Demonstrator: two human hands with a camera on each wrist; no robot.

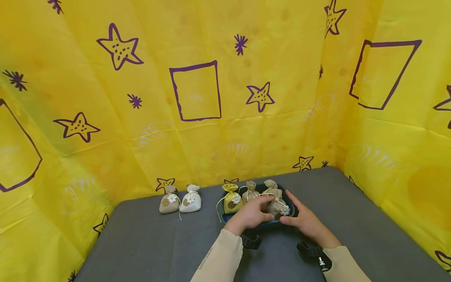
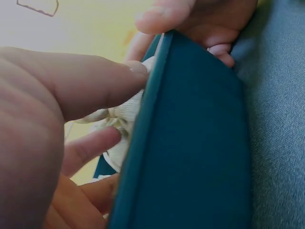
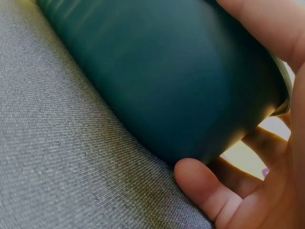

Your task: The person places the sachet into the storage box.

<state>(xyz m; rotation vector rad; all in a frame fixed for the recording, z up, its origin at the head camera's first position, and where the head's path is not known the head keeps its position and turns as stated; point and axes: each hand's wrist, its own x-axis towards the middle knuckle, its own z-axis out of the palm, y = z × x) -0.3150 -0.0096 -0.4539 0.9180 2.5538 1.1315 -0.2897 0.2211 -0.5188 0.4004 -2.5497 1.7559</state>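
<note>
A dark blue-green basin (image 2: pixel 200 124) stands on the table with several small drawstring pouches in it. My left hand (image 1: pixel 251 214) reaches over the near rim, thumb and fingers around a grey-brown pouch (image 1: pixel 276 208) with a white flower at the basin's right end. In the left wrist view, its fingers lie against the pale cloth inside the rim. My right hand (image 1: pixel 307 222) grips the basin's right end, thumb at the near side and fingers round the outer wall. Left of the gripped pouch sit a yellow pouch (image 1: pixel 231 200) and a beige pouch (image 1: pixel 249 191).
On the table left of the basin, a brown pouch (image 1: pixel 170 203) and a white pouch (image 1: pixel 192 199) stand side by side. Behind the grey table (image 1: pixel 151 246) hangs a yellow cloth (image 1: pixel 197 156) with purple drawings. Another pouch (image 1: pixel 270 184) shows at the basin's back.
</note>
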